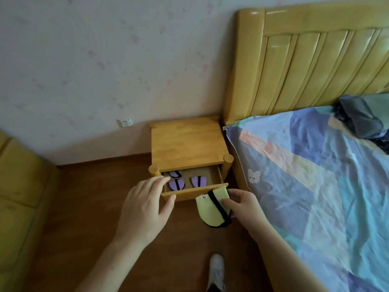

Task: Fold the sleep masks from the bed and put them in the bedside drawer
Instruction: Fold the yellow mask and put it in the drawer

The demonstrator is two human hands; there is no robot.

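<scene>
A folded pale yellow sleep mask [210, 209] with a black strap hangs in front of the open drawer [193, 191] of the wooden bedside table [187, 142]. My right hand [242, 204] pinches the mask's right side. My left hand [145, 205] rests against the drawer's left front corner with its fingers spread, thumb on the front panel. Inside the drawer lie three folded purple sleep masks [176, 184], one partly hidden under the table top.
The bed [315, 175] with a patchwork blue sheet stands right of the table, with a yellow wooden headboard [305, 60]. Dark clothing [360, 116] lies near its head. A yellow sofa [19, 197] is at the left. A white shoe [216, 270] shows on the wooden floor.
</scene>
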